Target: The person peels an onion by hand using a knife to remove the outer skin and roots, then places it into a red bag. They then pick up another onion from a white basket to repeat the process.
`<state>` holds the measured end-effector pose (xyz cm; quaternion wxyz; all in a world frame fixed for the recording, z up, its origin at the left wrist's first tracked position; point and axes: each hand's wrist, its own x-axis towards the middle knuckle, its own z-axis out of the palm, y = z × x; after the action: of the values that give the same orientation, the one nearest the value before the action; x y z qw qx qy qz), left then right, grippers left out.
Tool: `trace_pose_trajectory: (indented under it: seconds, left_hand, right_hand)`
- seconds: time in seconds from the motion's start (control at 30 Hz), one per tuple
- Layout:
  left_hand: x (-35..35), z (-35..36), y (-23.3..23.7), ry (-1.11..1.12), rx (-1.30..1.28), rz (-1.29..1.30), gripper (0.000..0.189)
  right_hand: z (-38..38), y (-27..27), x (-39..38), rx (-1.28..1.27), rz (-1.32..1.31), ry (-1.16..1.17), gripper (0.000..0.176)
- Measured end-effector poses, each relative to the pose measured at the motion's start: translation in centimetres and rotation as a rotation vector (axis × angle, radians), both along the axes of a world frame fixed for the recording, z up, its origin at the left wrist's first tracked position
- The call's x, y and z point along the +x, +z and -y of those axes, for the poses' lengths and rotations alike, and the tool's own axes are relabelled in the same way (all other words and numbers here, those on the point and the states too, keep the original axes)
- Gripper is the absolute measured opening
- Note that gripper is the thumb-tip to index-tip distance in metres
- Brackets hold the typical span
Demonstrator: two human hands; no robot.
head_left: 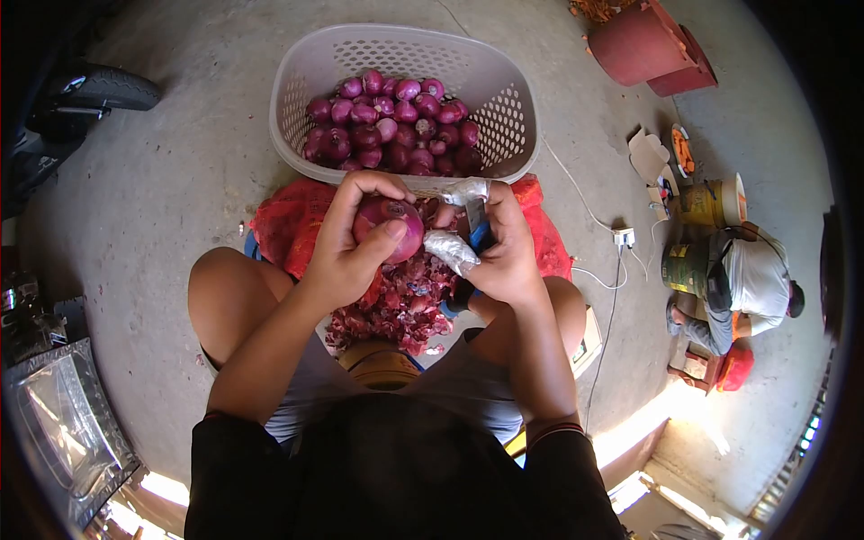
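My left hand [346, 243] is closed around a red onion [396, 225], its thumb pressed on the front and its fingers over the top. Just right of the onion is my right hand [504, 243], with silver wrapping on its thumb and a fingertip. It grips a small knife with a blue handle [481, 237]; most of the knife is hidden by the fingers. Below both hands lies a heap of red onion skins [396, 306] on the floor between my legs. Beyond them a grey plastic basket [292, 99] holds many red onions [387, 126].
Red mesh sacking [288, 225] lies under the basket's near side. A white extension socket [623, 237] and its cables run along the floor at right. Farther right, a person [756, 279] bends beside a yellow bucket [711, 202]. Red tubs [639, 45] stand at upper right; a tyre [108, 87] is at left.
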<state>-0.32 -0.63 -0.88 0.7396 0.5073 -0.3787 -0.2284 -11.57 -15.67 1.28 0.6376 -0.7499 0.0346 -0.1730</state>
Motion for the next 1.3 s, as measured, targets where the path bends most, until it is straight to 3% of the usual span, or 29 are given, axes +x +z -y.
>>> trace_pose_trajectory:
  seconds: [0.1, 0.2, 0.3, 0.47, 0.57, 0.87, 1.3]
  left_hand:
    - [0.0, 0.0, 0.2, 0.006, 0.01, -0.08, 0.023]
    - [0.2, 0.0, 0.1, -0.002, -0.009, -0.198, 0.021]
    - [0.1, -0.1, 0.2, -0.028, -0.017, -0.352, 0.02]
    - [-0.1, 0.1, 0.1, -0.033, -0.026, -0.357, 0.019]
    - [0.1, -0.1, -0.2, -0.078, 0.02, -0.319, 0.028]
    - [-0.1, -0.2, 0.5, -0.158, 0.01, -0.49, 0.034]
    - [-0.2, -0.1, 0.2, -0.148, 0.021, -0.388, 0.029]
  right_hand:
    - [-0.1, 0.3, 0.0, -0.131, -0.014, -0.097, 0.04]
    - [0.9, 0.4, -0.3, -0.439, -0.103, -0.04, 0.039]
    - [0.8, 0.8, -0.1, -0.535, -0.193, 0.001, 0.041]
    - [0.3, 0.6, 0.4, -0.565, -0.147, 0.016, 0.037]
    - [0.1, 0.3, 0.5, -0.551, -0.098, 0.026, 0.035]
    - [0.1, -0.4, 0.8, -0.513, -0.026, 0.033, 0.026]
    - [-0.1, -0.2, 1.1, -0.386, -0.01, 0.069, 0.021]
